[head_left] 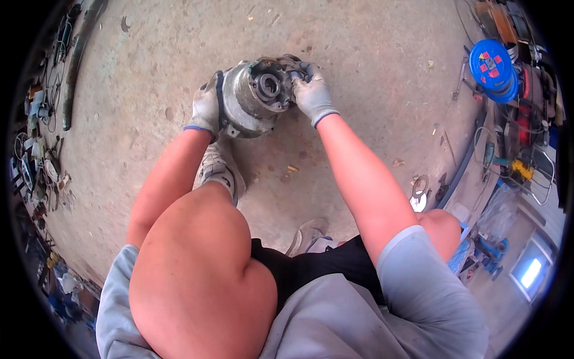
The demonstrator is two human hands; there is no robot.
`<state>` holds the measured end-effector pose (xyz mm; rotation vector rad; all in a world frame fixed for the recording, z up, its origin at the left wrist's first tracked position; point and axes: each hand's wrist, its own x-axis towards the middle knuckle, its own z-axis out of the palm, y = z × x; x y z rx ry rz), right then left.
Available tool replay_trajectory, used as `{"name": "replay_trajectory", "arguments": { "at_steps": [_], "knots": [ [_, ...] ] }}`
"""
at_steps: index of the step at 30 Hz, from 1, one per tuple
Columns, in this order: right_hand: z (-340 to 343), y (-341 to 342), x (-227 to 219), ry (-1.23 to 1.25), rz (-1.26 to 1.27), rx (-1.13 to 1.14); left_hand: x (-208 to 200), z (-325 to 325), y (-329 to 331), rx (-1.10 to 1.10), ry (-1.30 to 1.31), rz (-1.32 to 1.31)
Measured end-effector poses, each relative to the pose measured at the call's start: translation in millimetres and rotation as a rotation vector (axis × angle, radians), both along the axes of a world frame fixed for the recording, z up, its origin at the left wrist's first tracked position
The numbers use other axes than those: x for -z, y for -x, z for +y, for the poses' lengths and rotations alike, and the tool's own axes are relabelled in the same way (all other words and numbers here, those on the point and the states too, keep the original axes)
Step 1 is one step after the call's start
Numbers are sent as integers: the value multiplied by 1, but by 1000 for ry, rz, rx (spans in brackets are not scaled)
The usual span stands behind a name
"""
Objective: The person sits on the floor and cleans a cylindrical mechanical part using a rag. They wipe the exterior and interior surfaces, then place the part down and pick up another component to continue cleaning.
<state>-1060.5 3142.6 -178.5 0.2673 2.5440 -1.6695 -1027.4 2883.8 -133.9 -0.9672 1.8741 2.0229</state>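
Observation:
A heavy grey metal housing [246, 100], round and dirty, is held between my two gloved hands just above or on the concrete floor; I cannot tell which. Its far right end shows a round opening with a ring-shaped bore inside. My left hand [207, 106], in a white work glove with dark fingers, grips the left rim. My right hand [312, 94], gloved the same way, has its fingers curled over the right side by the opening. The left fingertips are partly hidden behind the housing. My left shoe [222, 169] stands close below it.
A blue cable reel [491, 64] stands at the right among tools and hoses. A yellow-handled tool [522, 169] and a metal ring [420, 185] lie nearer. Along the left wall runs clutter, with a long dark pipe [76, 72] on the floor [149, 54].

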Motion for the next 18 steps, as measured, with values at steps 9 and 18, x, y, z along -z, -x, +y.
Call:
{"name": "replay_trajectory", "arguments": {
  "at_steps": [9,18],
  "knots": [
    [-3,50,-75,351,-62,-592,37,-31,7,755,963,421],
    [-6,68,-73,-452,154,-706,53,-47,21,759,951,600]
  ]
}}
